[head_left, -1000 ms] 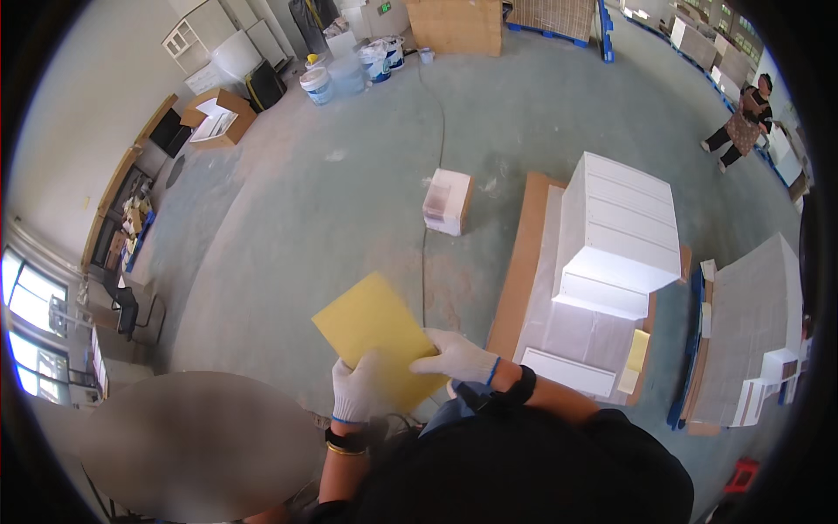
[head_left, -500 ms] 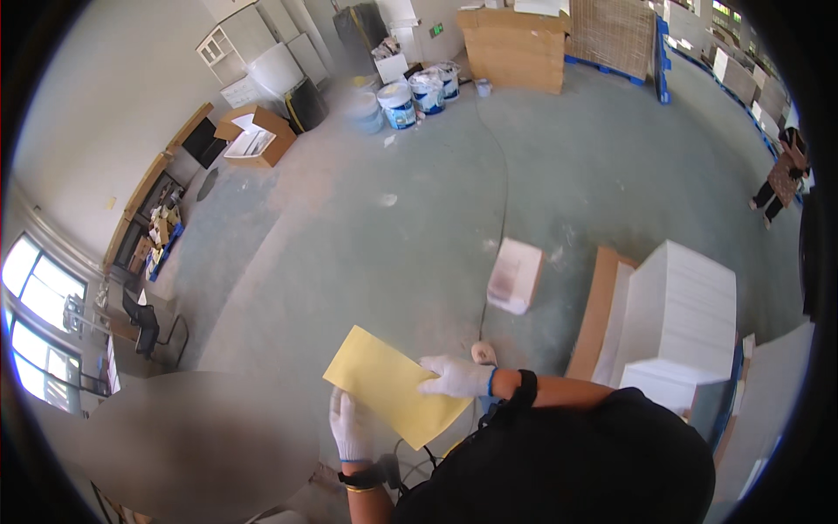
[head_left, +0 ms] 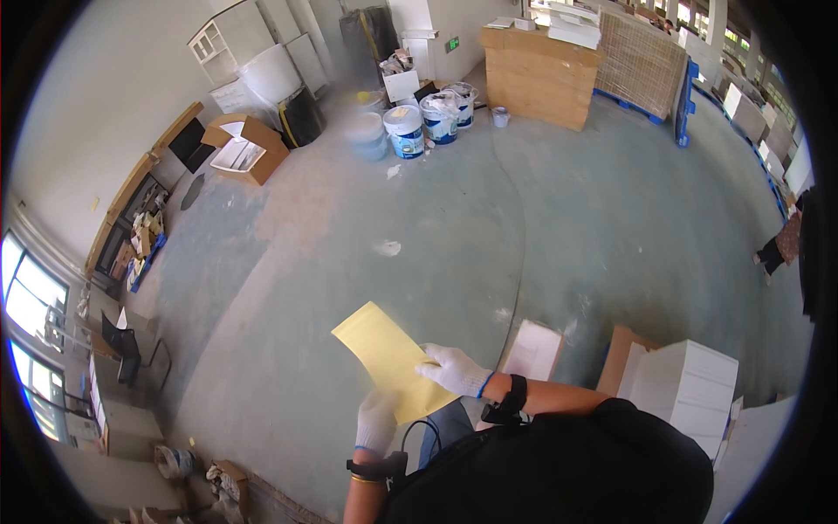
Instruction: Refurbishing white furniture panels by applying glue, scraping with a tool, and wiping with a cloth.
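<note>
A yellow sheet of paper [head_left: 377, 343], stiff-looking and tilted, is held in front of my body above the floor. My right hand [head_left: 455, 370], in a white knit glove, pinches its right edge between thumb and fingers. Against the lower left edge is my left hand [head_left: 376, 424], in a matching glove, closed on the paper; its fingers are smeared by motion. Dark straps circle both wrists.
A pinkish-white block [head_left: 532, 349] lies on the floor beyond my right arm. Right of it stand a white cabinet-like box [head_left: 690, 384] and brown cardboard [head_left: 621, 360]. Farther off are several paint buckets [head_left: 404, 133], an open carton [head_left: 248, 150] and a person [head_left: 777, 249] at far right.
The view has shifted, and floor things at right sit lower. The yellow sheet now looks narrower and more upright. My left hand has moved closer to my right hand.
</note>
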{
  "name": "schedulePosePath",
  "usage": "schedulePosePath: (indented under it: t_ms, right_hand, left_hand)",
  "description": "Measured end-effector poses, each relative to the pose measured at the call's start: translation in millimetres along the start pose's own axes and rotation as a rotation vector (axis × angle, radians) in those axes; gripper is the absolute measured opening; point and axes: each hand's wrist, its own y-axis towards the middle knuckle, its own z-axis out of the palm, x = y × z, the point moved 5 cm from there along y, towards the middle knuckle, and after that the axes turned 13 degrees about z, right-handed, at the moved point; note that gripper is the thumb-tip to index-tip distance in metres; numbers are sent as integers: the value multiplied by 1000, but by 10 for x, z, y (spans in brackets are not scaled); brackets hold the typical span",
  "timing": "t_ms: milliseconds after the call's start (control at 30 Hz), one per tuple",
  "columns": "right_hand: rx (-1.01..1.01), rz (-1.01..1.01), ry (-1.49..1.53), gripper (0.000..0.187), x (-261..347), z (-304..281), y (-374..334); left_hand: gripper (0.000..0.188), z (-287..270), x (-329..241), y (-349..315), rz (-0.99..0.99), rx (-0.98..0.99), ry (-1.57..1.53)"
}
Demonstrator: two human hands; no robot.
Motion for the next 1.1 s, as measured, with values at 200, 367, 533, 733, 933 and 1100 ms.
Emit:
schedulePosePath:
  t_ms: [200, 367, 533, 733, 933, 1100]
  right_hand:
    - [-31, 14, 146, 44, 275, -620, 1333]
    - [-223, -82, 43, 52, 495, -1444, 2239]
    - [-585, 147, -85, 53, -272, -2535, 2804]
    - [-770, 673, -6, 57, -1673, -3656, 3384]
    - [-835, 692, -221, 51, -1920, -5060, 4555]
    - [-619, 597, -333, 49, -1321, -5871, 6134]
  left_hand:
    - [28, 196, -527, 1656, 86, 65, 98]
    - [18, 185, -967, 3021, 70, 14, 46]
    - [18, 323, -1135, 4257, 138, -29, 80]
    - [23, 203, -1220, 5386, 167, -91, 84]
    - [31, 238, -1161, 6596, 297, 56, 898]
    - [30, 475, -1276, 7471, 344, -5, 955]
